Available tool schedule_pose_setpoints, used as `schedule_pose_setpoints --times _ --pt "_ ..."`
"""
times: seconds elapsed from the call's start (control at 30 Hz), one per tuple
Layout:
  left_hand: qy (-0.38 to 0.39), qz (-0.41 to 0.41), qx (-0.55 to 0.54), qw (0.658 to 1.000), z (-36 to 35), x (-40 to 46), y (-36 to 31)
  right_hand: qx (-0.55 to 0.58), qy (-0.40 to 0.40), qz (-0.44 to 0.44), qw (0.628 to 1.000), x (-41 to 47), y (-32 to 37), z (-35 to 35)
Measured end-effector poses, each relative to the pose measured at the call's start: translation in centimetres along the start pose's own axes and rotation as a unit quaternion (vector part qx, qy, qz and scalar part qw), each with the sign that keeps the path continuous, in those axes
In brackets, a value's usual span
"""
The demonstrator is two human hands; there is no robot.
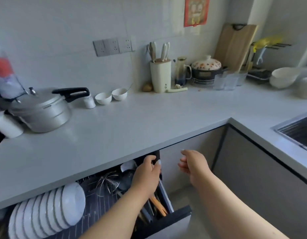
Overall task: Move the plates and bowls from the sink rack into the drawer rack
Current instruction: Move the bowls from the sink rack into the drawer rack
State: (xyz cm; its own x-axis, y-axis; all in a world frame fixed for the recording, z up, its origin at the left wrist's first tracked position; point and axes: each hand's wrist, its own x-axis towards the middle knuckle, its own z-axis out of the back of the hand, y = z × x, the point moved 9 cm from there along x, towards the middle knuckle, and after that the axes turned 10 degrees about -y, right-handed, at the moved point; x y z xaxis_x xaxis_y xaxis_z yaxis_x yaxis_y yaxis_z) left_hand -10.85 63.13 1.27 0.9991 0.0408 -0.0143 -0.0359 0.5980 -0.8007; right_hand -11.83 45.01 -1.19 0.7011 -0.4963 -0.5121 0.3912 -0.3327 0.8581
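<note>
The left hand [146, 171] reaches down under the counter edge and curls its fingers over the inner upper corner of the open drawer rack [173, 216], thumb pressed to the dark frame there. I take this as a grip on the drawer itself, to pull it or steady it, since no dish is in that hand. The right hand [192, 163] hangs just beside it in front of the cabinet door, fingers loosely bent and apart, holding nothing.

Below and to the left of the left hand, the drawer already holds a row of white plates [45, 209] standing on edge in the wire slots, so each leans on the next. Right under the left forearm sits the utensil section: a wire whisk [107, 182], ladles and chopsticks lying lengthwise.

Up and far to the right of the right hand, stacked white bowls [283, 77] wait on the counter [132, 121] near the sink [299, 131]. Whether a rack stands there I cannot tell.
</note>
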Motion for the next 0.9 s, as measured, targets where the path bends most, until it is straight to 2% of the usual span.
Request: schedule_pose_setpoints --times 0.2,0.5,0.73,0.9 --pt "0.060 -0.043 0.009 0.997 -10.9 2.3 -8.4 0.048 -0.036 -0.004 0.998 6.2 4.7 9.8" --pt "0.158 -0.117 0.012 0.980 -27.7 2.6 -20.2 0.121 -0.163 0.003 0.979 14.4 9.6 27.7" --pt "0.235 -0.175 0.044 0.955 -35.4 1.4 -26.1 0.170 -0.223 -0.034 0.959 16.9 9.3 36.4" --pt "0.261 -0.193 0.076 0.943 -40.1 1.9 -28.5 0.206 -0.254 -0.052 0.944 17.8 9.8 41.1"
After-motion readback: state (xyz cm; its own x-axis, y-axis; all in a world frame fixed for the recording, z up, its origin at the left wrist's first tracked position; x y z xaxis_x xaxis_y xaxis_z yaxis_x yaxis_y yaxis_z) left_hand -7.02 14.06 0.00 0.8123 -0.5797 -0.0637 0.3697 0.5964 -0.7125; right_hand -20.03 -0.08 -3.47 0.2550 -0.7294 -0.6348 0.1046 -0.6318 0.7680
